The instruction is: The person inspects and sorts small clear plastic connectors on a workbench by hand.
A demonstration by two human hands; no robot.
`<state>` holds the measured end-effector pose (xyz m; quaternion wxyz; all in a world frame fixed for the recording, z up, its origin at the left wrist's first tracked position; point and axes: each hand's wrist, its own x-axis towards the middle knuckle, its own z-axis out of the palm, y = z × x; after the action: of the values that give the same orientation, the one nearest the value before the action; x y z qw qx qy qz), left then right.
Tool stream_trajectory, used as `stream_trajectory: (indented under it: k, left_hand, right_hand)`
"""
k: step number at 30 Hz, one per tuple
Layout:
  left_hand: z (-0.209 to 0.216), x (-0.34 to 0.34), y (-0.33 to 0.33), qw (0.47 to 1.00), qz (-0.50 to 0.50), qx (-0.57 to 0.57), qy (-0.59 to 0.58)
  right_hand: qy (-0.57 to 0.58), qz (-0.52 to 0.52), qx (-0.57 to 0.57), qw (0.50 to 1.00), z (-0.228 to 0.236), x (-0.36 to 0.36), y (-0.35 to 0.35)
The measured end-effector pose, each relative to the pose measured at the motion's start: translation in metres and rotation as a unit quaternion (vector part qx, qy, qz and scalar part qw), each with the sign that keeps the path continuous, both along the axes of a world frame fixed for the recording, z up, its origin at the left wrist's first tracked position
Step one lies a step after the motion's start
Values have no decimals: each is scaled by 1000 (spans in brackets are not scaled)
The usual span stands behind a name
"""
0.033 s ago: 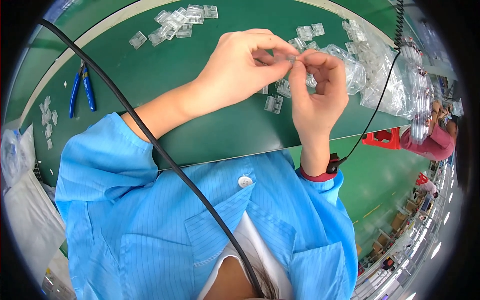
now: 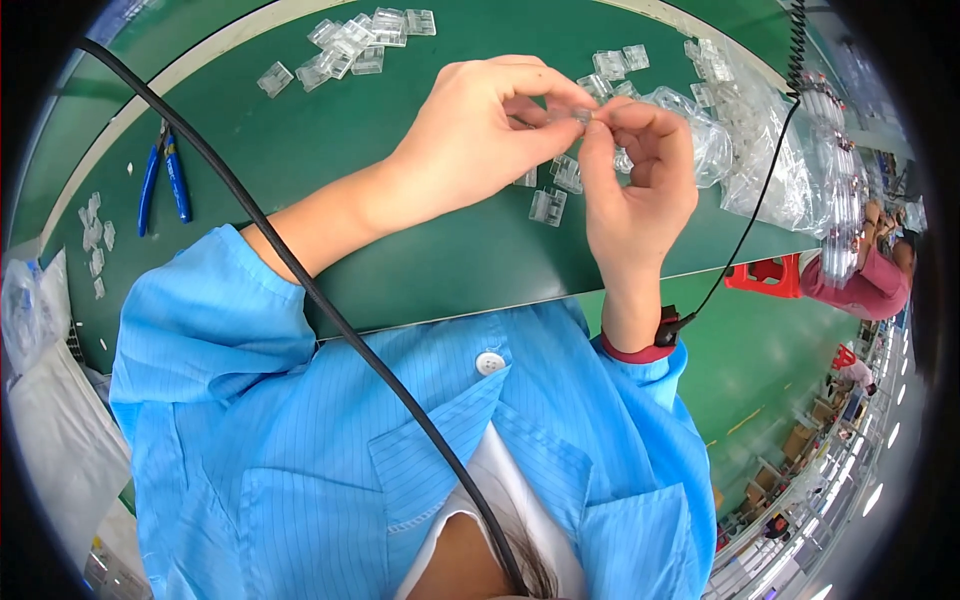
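Observation:
Over the far middle of the green table, my left hand [image 2: 490, 120] pinches a small clear plastic piece [image 2: 574, 117] between thumb and fingers. My right hand [image 2: 640, 175] meets it from the right, thumb and forefinger closed on the piece's other end. Fingers cover most of the piece, so its full shape is hidden. More clear plastic pieces lie below and behind my hands, one of them a squarish notched piece [image 2: 547, 207] to the left of my right wrist.
Loose clear pieces [image 2: 350, 42] form a pile at the far left. Blue-handled pliers [image 2: 163, 180] lie left, near small clear scraps [image 2: 95, 230]. Plastic bags [image 2: 770, 150] sit right. A black cable [image 2: 270, 235] crosses the view; a thin cord [image 2: 745, 240] runs to my right wristband. Another person [image 2: 865, 275] sits far right.

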<state>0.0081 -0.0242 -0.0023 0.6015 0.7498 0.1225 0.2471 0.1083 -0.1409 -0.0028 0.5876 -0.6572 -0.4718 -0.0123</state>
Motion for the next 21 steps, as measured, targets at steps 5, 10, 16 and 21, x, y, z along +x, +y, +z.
stream_trajectory:
  k: [5, 10, 16, 21]
  left_hand:
    - [0, -2, 0, 1000, 2, -24, 11]
    - [2, -3, -1, 1000, 11, 7, 7]
    - [2, -3, -1, 1000, 14, 7, 10]
    - [5, -3, 2, 999, 4, 15, 38]
  right_hand:
    - [198, 72, 20, 977, 4, 2, -2]
    - [225, 94, 27, 970, 5, 4, -4]
    - [77, 57, 6, 995, 0, 2, -4]
    - [-48, 40, -6, 998, -6, 6, 0]
